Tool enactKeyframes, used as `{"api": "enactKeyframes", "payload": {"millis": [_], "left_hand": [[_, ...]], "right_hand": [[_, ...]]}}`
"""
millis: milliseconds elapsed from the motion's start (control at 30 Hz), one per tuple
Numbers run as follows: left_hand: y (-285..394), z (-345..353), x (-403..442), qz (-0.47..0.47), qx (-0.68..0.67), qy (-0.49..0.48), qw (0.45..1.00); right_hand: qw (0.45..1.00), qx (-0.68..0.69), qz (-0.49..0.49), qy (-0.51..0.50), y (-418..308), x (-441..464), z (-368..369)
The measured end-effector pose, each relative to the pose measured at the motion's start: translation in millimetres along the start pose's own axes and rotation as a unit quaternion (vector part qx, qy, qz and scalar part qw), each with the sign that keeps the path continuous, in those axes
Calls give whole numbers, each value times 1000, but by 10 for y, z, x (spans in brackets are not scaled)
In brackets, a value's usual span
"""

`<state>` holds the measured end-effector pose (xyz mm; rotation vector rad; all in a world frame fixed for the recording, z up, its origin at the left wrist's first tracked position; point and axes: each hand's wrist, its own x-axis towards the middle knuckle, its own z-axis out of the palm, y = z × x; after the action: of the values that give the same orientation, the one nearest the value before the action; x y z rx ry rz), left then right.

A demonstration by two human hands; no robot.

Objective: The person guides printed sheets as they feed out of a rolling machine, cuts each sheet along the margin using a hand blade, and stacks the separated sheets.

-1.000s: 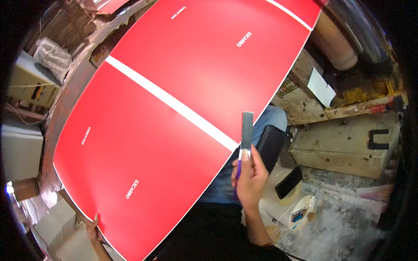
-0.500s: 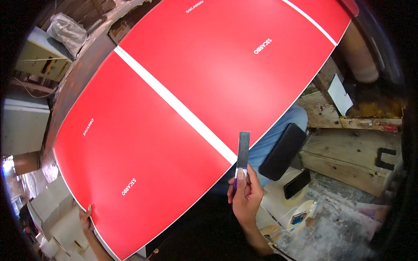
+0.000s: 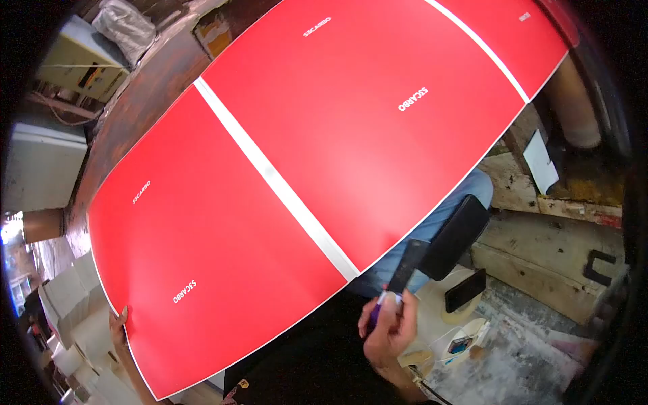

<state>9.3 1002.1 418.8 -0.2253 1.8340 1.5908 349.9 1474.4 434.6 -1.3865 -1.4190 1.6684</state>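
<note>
A large red sheet [image 3: 324,148] printed "S3CARBO", with white stripes and a white edge, slants across the view. My left hand [image 3: 119,327] grips its lower left edge, the thumb on top and the other fingers hidden beneath. Just off the sheet's lower right edge, my right hand [image 3: 389,329] is closed round the purple and white handle of a flat-bladed tool [image 3: 407,264]. Its dark blade points up and slightly right, beside a black rectangular case [image 3: 455,237] near the jeans-covered leg [image 3: 439,216].
A phone [image 3: 465,291] lies on a tape roll at the right, near a wooden box [image 3: 540,263] with a black handle. A white card [image 3: 541,162] leans above it. A grey bag [image 3: 124,28] and pale cabinet [image 3: 44,169] stand at left.
My right hand has moved down and slightly right, and the blade has tilted from upright to the right, off the sheet. My left hand still grips the edge. The view has shifted.
</note>
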Motion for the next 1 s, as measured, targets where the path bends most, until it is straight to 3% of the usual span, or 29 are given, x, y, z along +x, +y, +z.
{"api": "enactKeyframes", "payload": {"millis": [33,100,200,367,467,633,700,767,800,867,900,933,1000], "left_hand": [[14,-31,-40,-1,4,6,1000],[24,-54,-83,-5,14,13,1000],[32,-93,-104,-6,22,23,999],[56,-142,-123,-3,46,40,998],[11,-169,-127,4,64,50,997],[12,-283,94,27,121,58,991],[118,-320,165,37,159,66,984],[206,-292,202,49,207,82,974],[281,-282,231,52,237,90,966],[394,-205,297,57,291,110,949],[482,-177,375,59,318,114,939],[542,-162,430,60,345,123,929],[740,-164,379,67,398,142,904]], "right_hand": [[999,0,-45,14,-11,-53,32],[995,-84,5,-63,126,-73,81],[992,-104,27,-62,307,43,168],[981,-110,77,-143,410,161,197],[980,-139,35,-138,617,144,237],[972,-116,49,-196,682,203,195],[980,-105,84,-150,699,208,250],[952,-126,29,-279,786,216,147],[929,-98,108,-339,593,257,117],[977,-54,46,-201,336,458,-222],[996,-6,-85,-37,-19,722,-284],[989,-48,-103,95,-245,1021,-462],[972,-76,-124,184,-563,1608,-860]]}}
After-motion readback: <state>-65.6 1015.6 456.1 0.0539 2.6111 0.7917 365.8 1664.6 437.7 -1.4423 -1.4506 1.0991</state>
